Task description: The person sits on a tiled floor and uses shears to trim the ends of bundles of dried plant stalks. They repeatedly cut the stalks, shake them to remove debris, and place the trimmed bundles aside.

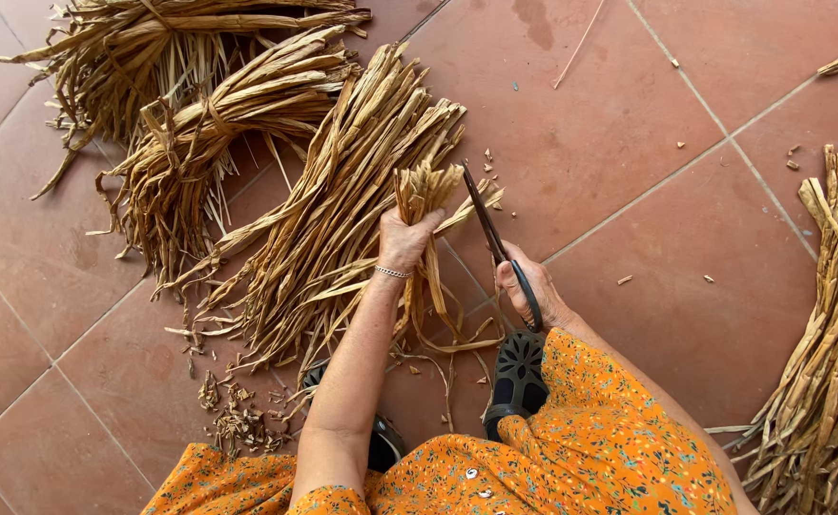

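My left hand [405,238] grips a small bunch of dried straw-coloured leaf strips [425,194], holding it upright, its ragged top ends just above my fingers. A thin bracelet circles that wrist. My right hand [526,289] holds dark scissors [491,233] by the handle loops. The blades point up and left toward the top of the bunch and look nearly closed. Behind the bunch lies a large loose sheaf of the same dried strips [338,205] on the terracotta tiled floor [629,143].
Two tied bundles of dried strips [199,133] lie at the upper left. Another heap [834,334] lies along the right edge. Cut scraps [237,420] litter the tiles near my left knee. My orange flowered dress [571,448] and dark sandals [519,372] fill the bottom.
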